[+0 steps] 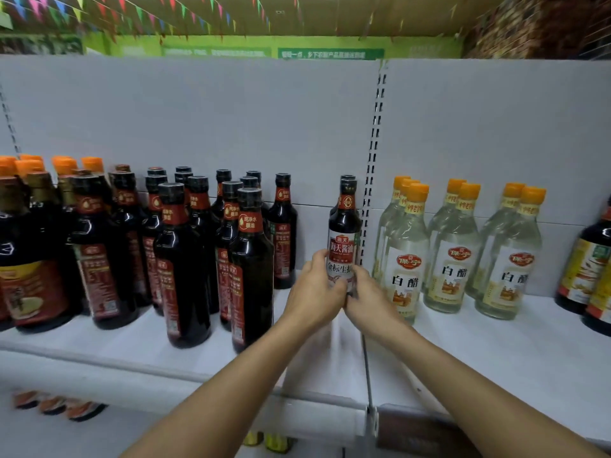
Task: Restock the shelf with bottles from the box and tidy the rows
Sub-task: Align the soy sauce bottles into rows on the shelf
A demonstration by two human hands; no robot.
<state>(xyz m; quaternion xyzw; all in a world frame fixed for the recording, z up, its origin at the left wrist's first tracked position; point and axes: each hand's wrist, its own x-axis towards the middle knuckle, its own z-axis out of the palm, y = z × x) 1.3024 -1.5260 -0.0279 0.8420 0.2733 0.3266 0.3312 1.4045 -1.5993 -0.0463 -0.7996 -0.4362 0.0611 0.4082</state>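
Note:
A dark soy sauce bottle [344, 233] with a black cap and a white-and-red label stands upright on the white shelf [139, 338], near the slotted upright. My left hand [314, 292] grips its lower left side. My right hand [367, 295] grips its lower right side. A second matching bottle [347, 177] stands right behind it, mostly hidden. To the left stand several rows of dark bottles [185, 259] with red labels. The box is not in view.
Clear white-vinegar bottles [453, 249] with orange caps stand to the right of the upright. Larger dark bottles [591, 266] sit at the far right and orange-capped ones [29, 246] at the far left. Caps of bottles [56, 404] show on the shelf below.

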